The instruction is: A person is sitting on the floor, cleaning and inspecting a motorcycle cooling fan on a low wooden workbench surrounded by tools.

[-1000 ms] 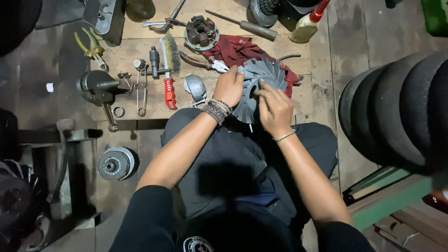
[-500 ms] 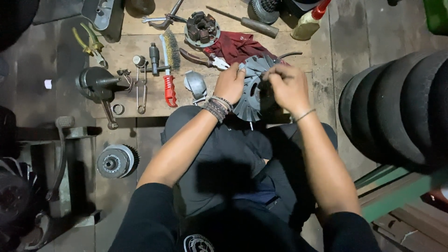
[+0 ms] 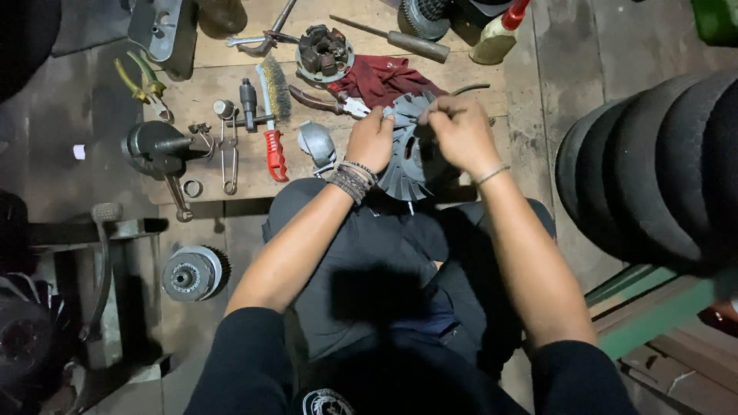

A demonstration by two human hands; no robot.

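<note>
Both hands, left hand (image 3: pixel 370 141) and right hand (image 3: pixel 460 132), gripped the finned metal disc (image 3: pixel 411 157) over the lap, beside the red rag (image 3: pixel 388 78), apparently inspecting its fins, needing steady support.

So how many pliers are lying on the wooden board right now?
2. The yellow-handled pliers lie at the board's left edge; the dark-handled pliers lie by the red rag, just beyond the left hand. More may be hidden under the hands.
</note>
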